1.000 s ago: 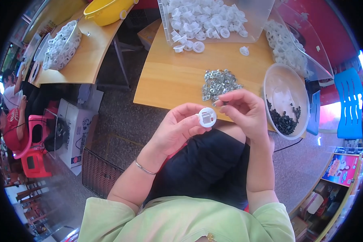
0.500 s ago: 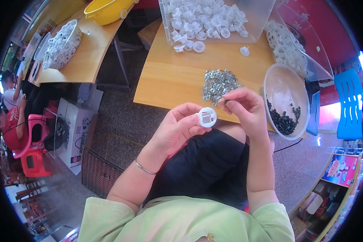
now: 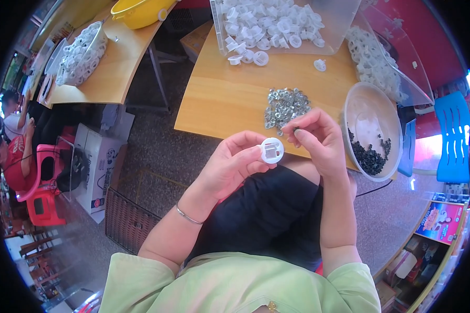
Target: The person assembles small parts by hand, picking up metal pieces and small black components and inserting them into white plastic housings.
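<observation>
My left hand (image 3: 237,160) grips a round white plastic part (image 3: 272,151) by its edge, over my lap; slots and a squarish recess show on its face. Just right of it, my right hand (image 3: 317,140) pinches a small dark piece (image 3: 296,129) between thumb and fingertips, its exact kind too small to tell. The two hands are a short gap apart. Behind them on the wooden table (image 3: 219,99) lies a pile of small shiny metal pieces (image 3: 287,108). A round tub (image 3: 361,101) with many tiny black pieces (image 3: 369,156) stands beside my right hand.
At the table's far side is a clear bin (image 3: 329,44) heaped with white plastic parts (image 3: 269,26); a few lie loose before it. More fill a clear container (image 3: 373,57) at right. A second table (image 3: 115,78) stands left, holding a yellow basin (image 3: 141,13). People sit at far left.
The view has shifted slightly, so the table and its things sit a little further right. Both hands keep their hold, with the right fingers changing their pose only slightly around the dark piece.
</observation>
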The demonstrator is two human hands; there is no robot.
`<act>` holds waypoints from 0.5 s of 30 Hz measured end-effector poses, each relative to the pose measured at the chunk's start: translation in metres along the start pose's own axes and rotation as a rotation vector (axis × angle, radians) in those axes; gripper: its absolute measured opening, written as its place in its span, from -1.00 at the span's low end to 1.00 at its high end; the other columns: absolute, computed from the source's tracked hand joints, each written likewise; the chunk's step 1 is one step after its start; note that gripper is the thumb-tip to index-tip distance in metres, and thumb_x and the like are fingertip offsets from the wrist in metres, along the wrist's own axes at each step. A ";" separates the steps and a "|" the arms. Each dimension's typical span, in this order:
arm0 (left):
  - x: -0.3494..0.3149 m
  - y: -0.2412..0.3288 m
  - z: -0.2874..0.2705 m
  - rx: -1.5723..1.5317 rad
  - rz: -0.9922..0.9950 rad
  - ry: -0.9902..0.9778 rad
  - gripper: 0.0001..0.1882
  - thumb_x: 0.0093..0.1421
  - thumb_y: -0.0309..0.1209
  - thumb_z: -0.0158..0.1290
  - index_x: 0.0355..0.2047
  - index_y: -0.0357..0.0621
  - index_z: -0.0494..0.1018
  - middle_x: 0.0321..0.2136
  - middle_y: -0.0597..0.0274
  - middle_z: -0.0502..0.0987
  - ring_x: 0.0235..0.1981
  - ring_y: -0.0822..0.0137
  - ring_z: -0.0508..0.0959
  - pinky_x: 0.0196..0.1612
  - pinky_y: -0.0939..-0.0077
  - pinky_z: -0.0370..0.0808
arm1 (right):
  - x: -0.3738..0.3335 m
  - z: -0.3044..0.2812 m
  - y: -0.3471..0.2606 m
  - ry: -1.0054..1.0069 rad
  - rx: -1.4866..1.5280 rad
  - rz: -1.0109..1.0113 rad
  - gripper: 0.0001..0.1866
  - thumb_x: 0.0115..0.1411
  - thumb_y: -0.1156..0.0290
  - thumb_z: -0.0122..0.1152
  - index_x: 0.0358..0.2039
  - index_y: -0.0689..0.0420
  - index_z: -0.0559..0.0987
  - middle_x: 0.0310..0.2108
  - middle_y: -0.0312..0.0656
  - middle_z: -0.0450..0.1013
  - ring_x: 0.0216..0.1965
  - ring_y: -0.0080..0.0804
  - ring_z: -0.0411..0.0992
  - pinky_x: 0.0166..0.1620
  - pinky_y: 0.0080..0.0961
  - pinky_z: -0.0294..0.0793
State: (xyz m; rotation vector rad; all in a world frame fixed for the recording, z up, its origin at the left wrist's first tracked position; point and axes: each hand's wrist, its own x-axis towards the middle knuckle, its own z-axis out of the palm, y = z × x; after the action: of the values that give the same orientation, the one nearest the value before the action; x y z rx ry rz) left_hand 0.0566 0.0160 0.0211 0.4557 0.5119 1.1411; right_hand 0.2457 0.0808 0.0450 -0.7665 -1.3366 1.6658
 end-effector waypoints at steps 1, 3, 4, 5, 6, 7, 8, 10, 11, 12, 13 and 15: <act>0.000 0.000 0.000 0.000 0.001 0.002 -0.78 0.16 -0.45 0.02 -0.19 -0.27 0.39 -0.31 0.12 0.51 -0.32 0.36 0.56 -0.24 0.61 0.52 | 0.000 0.000 0.001 -0.002 0.010 0.000 -0.89 0.09 0.63 0.06 -0.33 0.22 0.43 -0.35 -0.19 0.49 -0.33 -0.60 0.42 -0.21 -0.62 0.43; 0.000 -0.001 -0.001 -0.003 0.006 -0.003 -0.78 0.16 -0.45 0.02 -0.19 -0.27 0.39 -0.31 0.13 0.51 -0.32 0.37 0.55 -0.25 0.61 0.51 | 0.000 0.001 0.001 -0.004 0.019 0.001 -0.88 0.10 0.63 0.05 -0.31 0.22 0.44 -0.35 -0.20 0.49 -0.33 -0.59 0.42 -0.21 -0.63 0.43; 0.000 0.000 -0.001 -0.003 0.007 -0.002 -0.78 0.16 -0.45 0.02 -0.19 -0.27 0.39 -0.31 0.13 0.51 -0.32 0.37 0.55 -0.25 0.61 0.51 | 0.001 0.003 0.000 0.014 -0.015 -0.001 -0.87 0.11 0.63 0.01 -0.30 0.21 0.42 -0.35 -0.18 0.49 -0.36 -0.59 0.42 -0.27 -0.65 0.41; 0.000 -0.001 -0.001 0.000 0.006 -0.001 -0.78 0.16 -0.44 0.02 -0.19 -0.27 0.40 -0.31 0.13 0.51 -0.32 0.37 0.55 -0.25 0.61 0.51 | 0.001 0.003 -0.001 0.035 -0.050 -0.003 -0.86 0.12 0.63 -0.03 -0.29 0.20 0.41 -0.36 -0.16 0.49 -0.40 -0.58 0.42 -0.33 -0.68 0.38; 0.000 -0.001 -0.001 0.004 0.005 0.000 -0.78 0.16 -0.44 0.02 -0.19 -0.27 0.40 -0.31 0.14 0.51 -0.32 0.37 0.55 -0.25 0.62 0.51 | 0.001 0.003 -0.001 0.035 -0.051 -0.002 -0.86 0.12 0.63 -0.03 -0.29 0.20 0.41 -0.36 -0.16 0.49 -0.40 -0.58 0.42 -0.33 -0.68 0.38; 0.001 -0.001 -0.001 0.003 0.004 0.000 -0.78 0.16 -0.44 0.02 -0.19 -0.27 0.40 -0.31 0.14 0.51 -0.32 0.37 0.55 -0.25 0.62 0.51 | 0.001 0.003 -0.001 0.033 -0.060 -0.004 -0.87 0.12 0.63 -0.03 -0.29 0.20 0.41 -0.36 -0.16 0.49 -0.40 -0.58 0.42 -0.34 -0.69 0.38; 0.001 -0.001 -0.001 -0.001 0.005 -0.003 -0.78 0.16 -0.45 0.03 -0.20 -0.26 0.40 -0.31 0.14 0.51 -0.32 0.37 0.55 -0.25 0.62 0.52 | 0.001 0.004 -0.002 0.030 -0.067 -0.006 -0.87 0.13 0.62 -0.03 -0.28 0.20 0.41 -0.36 -0.17 0.49 -0.41 -0.58 0.42 -0.34 -0.69 0.39; 0.000 0.000 0.000 -0.005 0.006 -0.005 -0.79 0.16 -0.45 0.03 -0.20 -0.26 0.40 -0.31 0.14 0.51 -0.32 0.37 0.55 -0.25 0.62 0.52 | 0.001 0.002 0.000 0.022 -0.078 -0.003 -0.88 0.14 0.62 -0.03 -0.29 0.20 0.41 -0.36 -0.16 0.49 -0.41 -0.57 0.43 -0.34 -0.69 0.39; 0.001 0.000 -0.001 -0.005 0.003 -0.002 -0.79 0.16 -0.45 0.03 -0.20 -0.26 0.40 -0.32 0.14 0.51 -0.33 0.37 0.55 -0.26 0.63 0.52 | 0.001 0.001 0.001 0.015 -0.089 0.002 -0.89 0.15 0.61 -0.03 -0.29 0.19 0.40 -0.36 -0.15 0.50 -0.41 -0.57 0.43 -0.34 -0.69 0.39; 0.001 -0.001 -0.001 -0.005 0.001 0.001 -0.79 0.16 -0.45 0.03 -0.20 -0.26 0.40 -0.32 0.14 0.51 -0.33 0.38 0.56 -0.26 0.63 0.52 | 0.002 0.001 0.002 0.015 -0.089 0.003 -0.89 0.15 0.61 -0.03 -0.29 0.19 0.40 -0.36 -0.15 0.50 -0.41 -0.57 0.43 -0.34 -0.69 0.39; 0.001 -0.001 -0.001 -0.005 0.000 0.001 -0.79 0.16 -0.45 0.03 -0.20 -0.26 0.40 -0.32 0.14 0.51 -0.33 0.38 0.56 -0.26 0.63 0.52 | 0.002 0.001 0.003 0.022 -0.072 -0.008 -0.91 0.16 0.60 -0.03 -0.30 0.18 0.39 -0.36 -0.14 0.50 -0.41 -0.56 0.43 -0.34 -0.69 0.39; 0.000 0.000 -0.001 -0.007 -0.001 0.006 -0.79 0.15 -0.46 0.04 -0.20 -0.26 0.41 -0.32 0.14 0.52 -0.33 0.38 0.56 -0.27 0.63 0.52 | 0.003 0.001 0.005 0.024 -0.053 -0.018 -0.92 0.17 0.59 -0.03 -0.31 0.17 0.38 -0.36 -0.13 0.50 -0.41 -0.56 0.44 -0.33 -0.68 0.39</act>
State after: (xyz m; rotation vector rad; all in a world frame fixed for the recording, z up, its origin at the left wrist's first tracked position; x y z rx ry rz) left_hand 0.0561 0.0163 0.0197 0.4457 0.5131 1.1435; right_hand 0.2422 0.0827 0.0408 -0.8010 -1.3710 1.6081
